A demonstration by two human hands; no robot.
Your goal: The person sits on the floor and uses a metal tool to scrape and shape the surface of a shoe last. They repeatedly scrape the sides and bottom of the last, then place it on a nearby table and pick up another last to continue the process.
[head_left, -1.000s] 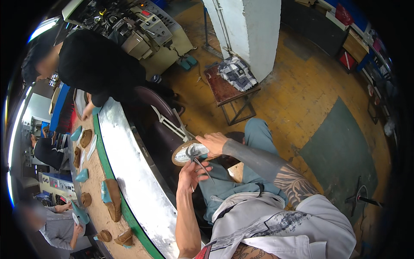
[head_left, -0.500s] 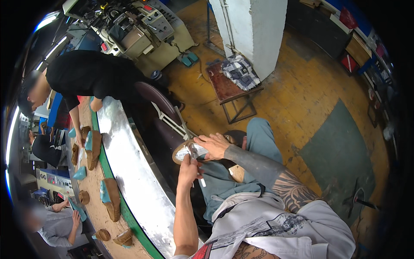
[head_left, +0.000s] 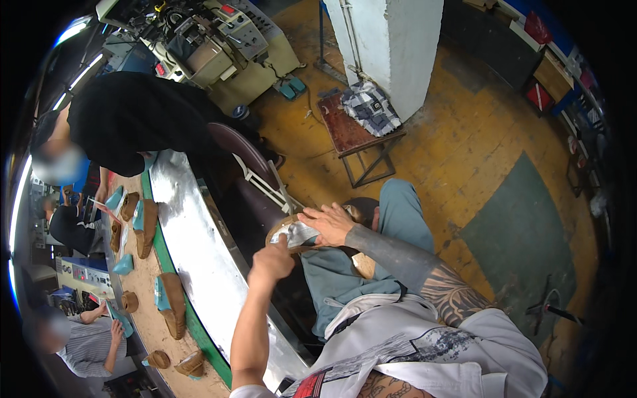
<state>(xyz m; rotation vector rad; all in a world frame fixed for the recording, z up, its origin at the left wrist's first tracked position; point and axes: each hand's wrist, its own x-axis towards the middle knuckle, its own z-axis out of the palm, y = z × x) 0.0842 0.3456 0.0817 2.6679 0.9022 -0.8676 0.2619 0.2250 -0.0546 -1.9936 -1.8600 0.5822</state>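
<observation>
A brown shoe rests bottom up over my lap, its pale, silvery underside facing me. My right hand lies across the shoe with fingers stretched, gripping it from the far side. My left hand is at the near left end, its index finger touching the pale underside while the other fingers curl in. Whether those curled fingers hold anything is hidden. A small tan piece lies on my grey-green trousers, below my right forearm.
At left runs a bench belt with several brown shoes on blue lasts, beside a shiny metal ledge. A co-worker in black bends over it; another sits opposite. A chair, a stool and a pillar stand ahead.
My left hand has shifted left and down along the shoe; the slim tool seen by it earlier no longer shows. The co-worker in black leans lower, and a pinkish strip appears near their hand.
</observation>
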